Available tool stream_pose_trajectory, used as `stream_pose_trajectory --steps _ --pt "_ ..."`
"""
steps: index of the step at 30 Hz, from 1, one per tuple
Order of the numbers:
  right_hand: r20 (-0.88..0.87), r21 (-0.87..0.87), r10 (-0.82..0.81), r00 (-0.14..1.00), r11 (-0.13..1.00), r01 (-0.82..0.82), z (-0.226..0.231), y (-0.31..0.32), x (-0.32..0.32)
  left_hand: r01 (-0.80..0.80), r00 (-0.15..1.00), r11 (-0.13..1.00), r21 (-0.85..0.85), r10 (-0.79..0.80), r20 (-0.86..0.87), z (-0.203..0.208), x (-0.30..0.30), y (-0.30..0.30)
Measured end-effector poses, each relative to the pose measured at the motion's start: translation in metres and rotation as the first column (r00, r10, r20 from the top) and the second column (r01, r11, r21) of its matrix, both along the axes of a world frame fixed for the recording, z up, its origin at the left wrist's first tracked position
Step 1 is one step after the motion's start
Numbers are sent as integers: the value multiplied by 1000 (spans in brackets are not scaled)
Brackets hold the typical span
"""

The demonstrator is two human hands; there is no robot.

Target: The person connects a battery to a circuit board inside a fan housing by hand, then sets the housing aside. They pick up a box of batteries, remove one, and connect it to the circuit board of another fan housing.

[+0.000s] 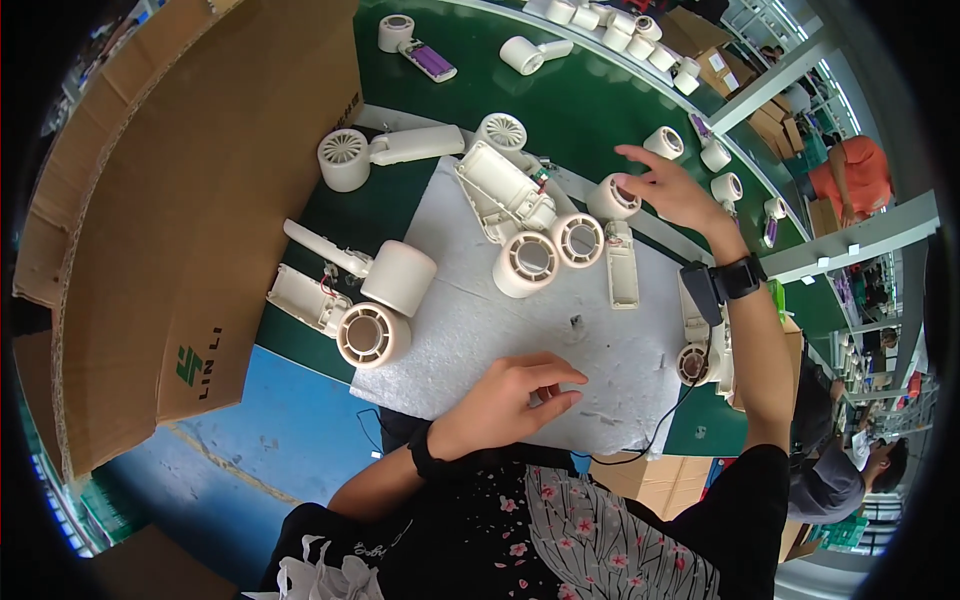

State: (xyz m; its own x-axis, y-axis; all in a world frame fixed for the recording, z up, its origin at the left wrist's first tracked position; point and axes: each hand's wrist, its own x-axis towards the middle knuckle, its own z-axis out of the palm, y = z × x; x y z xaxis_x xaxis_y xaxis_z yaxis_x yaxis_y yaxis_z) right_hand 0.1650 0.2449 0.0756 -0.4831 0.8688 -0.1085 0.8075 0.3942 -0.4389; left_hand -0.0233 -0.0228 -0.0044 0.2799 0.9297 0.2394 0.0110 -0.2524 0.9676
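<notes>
My left hand point(508, 400) hovers over the near part of a white foam sheet point(470, 345), fingers loosely bent and apart, holding nothing. At the far right of the sheet, my right hand point(678, 190) is spread open. Its thumb overlaps the round head of a cream handheld fan point(614, 198); whether it presses on it I cannot tell. That fan's opened handle point(622, 268) points toward me. Left of it lie more fan parts: two round heads point(527, 264) point(579, 241) side by side and an open handle shell point(500, 190) with small wires showing.
A large cardboard box point(200, 220) walls off the left side. Opened fans point(374, 334) and a closed one point(345, 160) lie beside it. Further fans, one with a purple handle insert point(428, 60), rest on the green surface point(470, 90) beyond. A black cable point(660, 430) crosses the sheet's right edge.
</notes>
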Motion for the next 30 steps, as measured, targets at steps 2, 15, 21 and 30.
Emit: stream_pose_trajectory --steps 2,15,21,30 --pt "-71 -150 69 995 986 -79 -3 -9 -4 -1 1000 1000 12 1 1 0 0 2" --pt "20 -70 154 988 986 -152 36 -143 19 -107 994 993 -43 109 33 6 10 3" --pt "-14 -14 52 999 999 -52 -12 -198 15 -78 981 996 -48 68 -180 11 13 3" --pt "-446 4 50 894 999 -54 -54 -198 35 -96 943 994 -52 74 -325 10 15 1"
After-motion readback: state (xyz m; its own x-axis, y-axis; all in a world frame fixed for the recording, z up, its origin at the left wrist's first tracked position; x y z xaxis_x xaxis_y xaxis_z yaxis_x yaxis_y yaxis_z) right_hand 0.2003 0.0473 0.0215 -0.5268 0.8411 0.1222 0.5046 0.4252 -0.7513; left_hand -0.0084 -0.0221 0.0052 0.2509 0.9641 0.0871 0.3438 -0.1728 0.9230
